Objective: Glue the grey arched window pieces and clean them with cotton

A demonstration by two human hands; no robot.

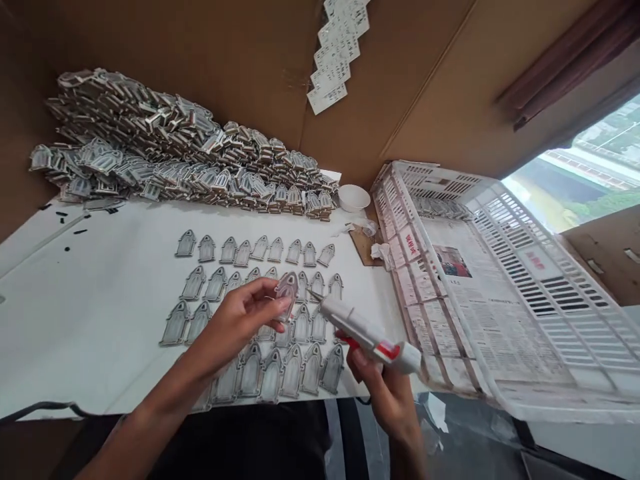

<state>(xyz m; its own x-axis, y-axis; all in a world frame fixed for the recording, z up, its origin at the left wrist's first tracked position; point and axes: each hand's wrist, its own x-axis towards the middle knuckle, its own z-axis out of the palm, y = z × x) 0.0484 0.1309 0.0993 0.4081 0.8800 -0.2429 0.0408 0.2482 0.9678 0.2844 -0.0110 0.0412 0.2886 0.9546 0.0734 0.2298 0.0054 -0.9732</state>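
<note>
Between the thumb and fingers of my left hand (255, 307) is a small arch-shaped plate (287, 291), raised above the table. My right hand (380, 383) grips a white and red glue gun (363, 330). Its thin dark nozzle points left toward the plate, close to its right edge; whether they touch I cannot tell. Beneath my hands, rows of similar grey arch-shaped plates (271, 375) lie flat on the white table (100, 287). My left hand and forearm hide some of them.
Large piles of arch-shaped pieces (165, 147) line the back of the table. A white bowl (354, 198) stands at their right end. A white plastic crate (430, 287) lined with newspaper is at the right. Paper tags (334, 57) hang on the brown cardboard wall (240, 60).
</note>
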